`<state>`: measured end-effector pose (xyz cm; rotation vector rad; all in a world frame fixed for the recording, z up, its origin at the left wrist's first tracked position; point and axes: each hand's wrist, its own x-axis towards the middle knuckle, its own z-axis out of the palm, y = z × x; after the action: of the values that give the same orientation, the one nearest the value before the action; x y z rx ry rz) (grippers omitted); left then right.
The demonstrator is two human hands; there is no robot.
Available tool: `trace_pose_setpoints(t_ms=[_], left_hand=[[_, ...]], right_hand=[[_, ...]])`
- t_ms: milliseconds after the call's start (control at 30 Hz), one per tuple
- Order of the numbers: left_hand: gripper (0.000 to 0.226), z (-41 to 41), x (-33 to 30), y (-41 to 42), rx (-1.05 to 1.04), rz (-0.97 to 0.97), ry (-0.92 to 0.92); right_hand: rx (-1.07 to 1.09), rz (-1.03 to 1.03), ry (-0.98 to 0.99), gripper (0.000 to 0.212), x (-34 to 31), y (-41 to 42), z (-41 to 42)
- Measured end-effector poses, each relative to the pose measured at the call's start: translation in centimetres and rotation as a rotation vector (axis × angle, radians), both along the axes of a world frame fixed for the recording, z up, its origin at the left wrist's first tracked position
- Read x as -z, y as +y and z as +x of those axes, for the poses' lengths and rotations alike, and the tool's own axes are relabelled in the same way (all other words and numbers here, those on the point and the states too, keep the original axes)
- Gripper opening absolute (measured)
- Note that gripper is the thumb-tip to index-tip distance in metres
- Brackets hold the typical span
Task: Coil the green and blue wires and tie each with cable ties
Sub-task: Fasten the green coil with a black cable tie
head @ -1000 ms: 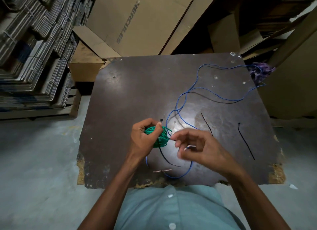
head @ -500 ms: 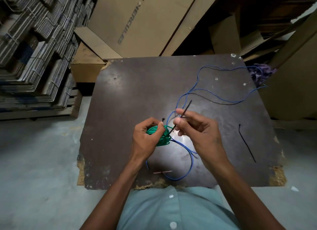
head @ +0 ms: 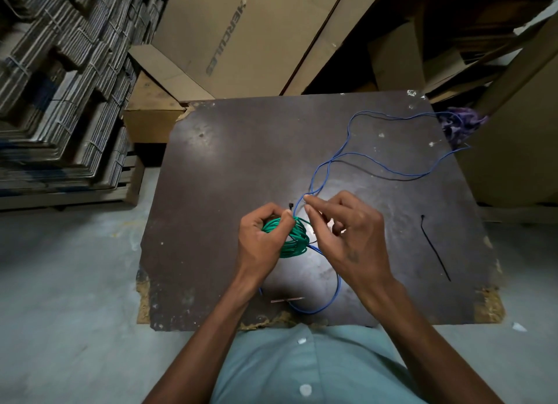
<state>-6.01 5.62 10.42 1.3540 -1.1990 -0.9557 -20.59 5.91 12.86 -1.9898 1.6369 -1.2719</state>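
Coil point(head: 294, 237) sitting in left hand point(head: 262, 240) over table point(head: 229, 174), right hand point(head: 347, 237) just beside it on the right. Loose wire point(head: 377, 162) trailing behind toward far right corner. Cable tie point(head: 434, 246) lying right of hands. Boxes point(head: 250, 32) standing behind table.

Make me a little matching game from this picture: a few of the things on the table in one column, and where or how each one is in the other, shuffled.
Things:
1. green wire
2. blue wire
3. loose black cable tie
4. purple cloth

States:
A. lies alone on the table near the right edge
B. coiled, held in the left hand
C. bunched at the table's far right corner
D. sprawled uncoiled across the table

Pairs: 1-B, 2-D, 3-A, 4-C
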Motion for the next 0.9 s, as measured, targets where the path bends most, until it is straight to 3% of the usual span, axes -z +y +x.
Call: trace_pose_setpoints(t_ms=[267,900], left_hand=[[0.02,-0.13,-0.06,0.1,0.09,-0.021,0.045],[0.021,-0.11,-0.07,0.0,0.106,-0.016,0.063]], right_hand=[[0.003,-0.008,-0.01,0.004,-0.76,0.21,-0.1],[-0.032,-0.042,0.02,0.005,-0.73,0.21,-0.22]])
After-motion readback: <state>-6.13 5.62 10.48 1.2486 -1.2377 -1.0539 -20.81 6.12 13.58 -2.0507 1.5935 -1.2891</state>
